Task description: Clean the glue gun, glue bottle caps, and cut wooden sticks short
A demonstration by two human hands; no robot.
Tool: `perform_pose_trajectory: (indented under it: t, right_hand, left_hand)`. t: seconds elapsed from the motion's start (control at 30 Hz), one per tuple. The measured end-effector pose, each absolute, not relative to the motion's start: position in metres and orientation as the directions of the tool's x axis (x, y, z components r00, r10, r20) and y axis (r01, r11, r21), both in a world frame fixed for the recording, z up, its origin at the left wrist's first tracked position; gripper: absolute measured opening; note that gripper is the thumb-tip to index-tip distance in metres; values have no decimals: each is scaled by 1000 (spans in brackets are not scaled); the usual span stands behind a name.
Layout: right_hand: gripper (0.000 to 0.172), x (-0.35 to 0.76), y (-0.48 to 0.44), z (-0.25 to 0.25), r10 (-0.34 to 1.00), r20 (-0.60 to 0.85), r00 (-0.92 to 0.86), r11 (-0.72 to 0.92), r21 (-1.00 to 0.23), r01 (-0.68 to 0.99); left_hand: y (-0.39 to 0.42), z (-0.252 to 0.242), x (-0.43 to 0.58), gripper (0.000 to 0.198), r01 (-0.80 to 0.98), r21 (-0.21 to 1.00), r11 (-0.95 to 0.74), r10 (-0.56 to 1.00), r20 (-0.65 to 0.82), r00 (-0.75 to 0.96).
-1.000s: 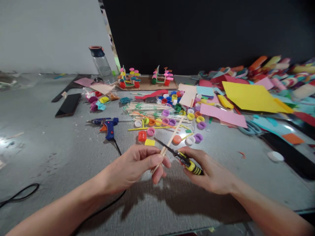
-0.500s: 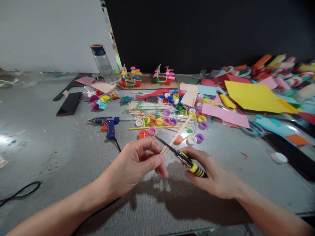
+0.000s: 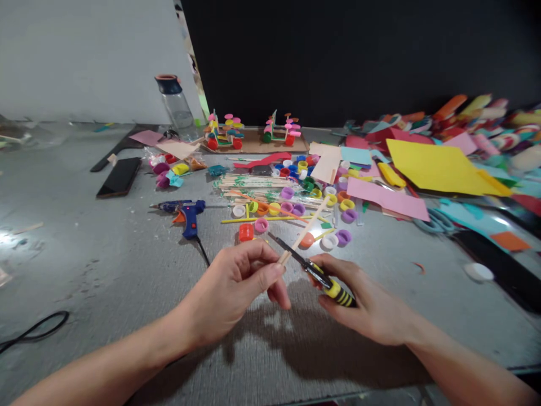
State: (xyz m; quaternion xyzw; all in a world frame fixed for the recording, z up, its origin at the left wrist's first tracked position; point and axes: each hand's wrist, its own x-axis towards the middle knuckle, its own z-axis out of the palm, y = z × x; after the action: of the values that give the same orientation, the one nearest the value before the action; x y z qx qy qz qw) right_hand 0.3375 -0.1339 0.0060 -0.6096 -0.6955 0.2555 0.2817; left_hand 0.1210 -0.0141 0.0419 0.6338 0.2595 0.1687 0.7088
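Slim wooden stick (image 3: 305, 230) in left hand (image 3: 236, 287); striped knife (image 3: 325, 280) in right hand (image 3: 363, 299)

No legible text or labels anywhere.

Lower end of stick (image 3: 303, 232) hidden inside left hand (image 3: 236, 287). Knife (image 3: 315, 270) handle mostly covered by right hand (image 3: 367, 301). Far-right paper pile (image 3: 486, 121) blurred, cut off by edge. Near-left cable (image 3: 36, 330) cut off too.
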Motion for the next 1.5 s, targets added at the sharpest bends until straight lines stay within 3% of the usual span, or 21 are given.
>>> perform_pose_trajectory:
  t: [0.47,0.63,0.83,1.07,1.17,1.23,1.37,1.43,1.5]
  right_hand:
    - [36,338,-139,5,991,104,-80,127,-583,803]
    - [35,337,-136,2,994,96,-57,103,-594,798]
    - [54,358,-138,-1,995,96,-33,86,-620,780]
    - [38,346,-135,-10,966,58,-252,255,-373,892]
    - [48,331,-132,-16,957,27,-289,285,-276,918]
    - [59,327,-131,-15,947,83,-311,322,-226,919]
    - [23,331,-138,4,814,468,-343,444,-120,888]
    - [29,332,-142,16,684,641,-347,435,23,900]
    - [36,331,-141,23,626,687,-368,402,120,908]
  left_hand:
    - [-18,39,121,15,141,988,70,580,-155,800]
    - [-17,38,125,18,145,988,56,597,-149,788]
    - [-11,46,121,17,40,999,22,693,-44,719]
    - [-15,51,113,14,29,997,-77,746,38,664]
    - [-15,48,113,13,50,994,-99,736,39,676]
    - [-15,46,113,14,83,982,-167,726,66,685]
    - [-15,43,114,20,193,900,-390,669,133,731]
    - [-16,39,116,20,227,812,-538,601,181,779]
    - [-18,33,117,18,223,696,-683,515,242,822]
